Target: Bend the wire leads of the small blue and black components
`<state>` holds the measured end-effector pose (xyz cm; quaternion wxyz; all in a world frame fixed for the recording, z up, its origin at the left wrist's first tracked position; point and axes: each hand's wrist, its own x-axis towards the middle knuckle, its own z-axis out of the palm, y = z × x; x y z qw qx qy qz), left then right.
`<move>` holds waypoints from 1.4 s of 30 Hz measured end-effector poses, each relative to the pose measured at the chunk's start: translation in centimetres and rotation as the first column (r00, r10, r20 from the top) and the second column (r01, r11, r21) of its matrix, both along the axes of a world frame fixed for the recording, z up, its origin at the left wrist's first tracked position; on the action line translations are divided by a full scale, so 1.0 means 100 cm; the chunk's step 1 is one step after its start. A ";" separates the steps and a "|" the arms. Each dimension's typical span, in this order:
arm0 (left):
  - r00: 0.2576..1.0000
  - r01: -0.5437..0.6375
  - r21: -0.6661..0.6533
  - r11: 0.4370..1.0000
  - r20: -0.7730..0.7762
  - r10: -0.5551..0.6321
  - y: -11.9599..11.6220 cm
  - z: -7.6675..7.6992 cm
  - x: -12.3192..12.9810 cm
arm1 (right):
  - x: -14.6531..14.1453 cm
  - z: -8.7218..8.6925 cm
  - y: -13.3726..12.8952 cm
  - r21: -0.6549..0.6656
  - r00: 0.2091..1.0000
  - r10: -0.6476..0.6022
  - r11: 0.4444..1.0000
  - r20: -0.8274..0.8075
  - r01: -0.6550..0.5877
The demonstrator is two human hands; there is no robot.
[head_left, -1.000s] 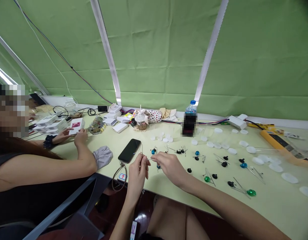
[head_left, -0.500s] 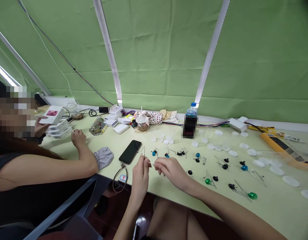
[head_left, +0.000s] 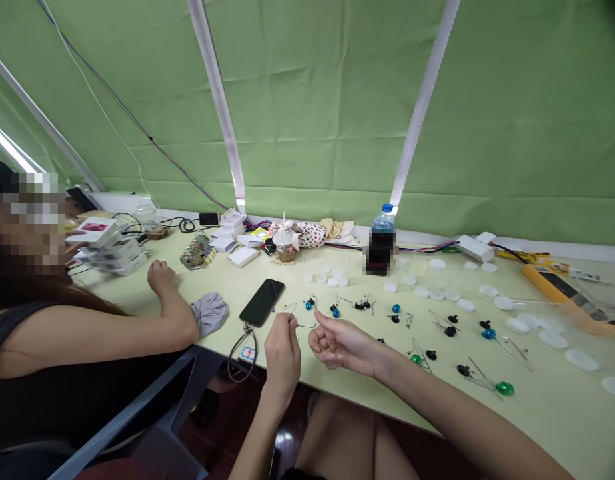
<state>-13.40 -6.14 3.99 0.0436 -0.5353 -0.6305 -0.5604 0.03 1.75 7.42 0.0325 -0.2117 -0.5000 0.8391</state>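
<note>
The phone (head_left: 262,302) lay face up on the table (head_left: 212,287), and just nearer than it the left hand (head_left: 282,350) pinched a thin metal rod (head_left: 306,326) between thumb and fingers. The rod pointed sideways, probably because a grip at one end left the other free. To the right of the phone, the right hand (head_left: 340,343) had its fingers curled in and thumb raised by the rod's tip; whether they touched, I could not tell. Further right of the phone, black pieces (head_left: 451,331), blue pieces (head_left: 488,334) and green pieces (head_left: 504,388) lay spread out with bent wires, perhaps so each could be reached singly. The strap tag (head_left: 248,353), nearer than the phone, bore a red mark I could not read surely. Left of the phone, a white box (head_left: 94,230) had pink print, too small to read
</note>
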 end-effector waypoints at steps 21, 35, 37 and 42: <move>0.992 0.009 0.088 0.996 -0.124 0.002 -0.005 0.000 -0.003 | -0.003 0.006 -0.007 0.044 0.996 -0.088 0.995 0.001 0.088; 0.966 0.169 -0.180 0.969 0.226 -0.126 -0.016 0.009 -0.003 | 0.002 -0.003 -0.019 0.934 0.927 -0.112 -0.065 -0.358 0.352; 0.952 0.200 -0.203 0.959 0.272 -0.141 -0.017 0.012 -0.005 | 0.002 -0.003 -0.021 0.931 0.921 -0.177 0.054 -0.348 0.362; 0.997 0.050 -0.152 0.987 0.059 -0.041 -0.016 0.010 -0.005 | -0.001 -0.003 -0.019 0.293 0.993 -0.114 0.950 0.015 0.105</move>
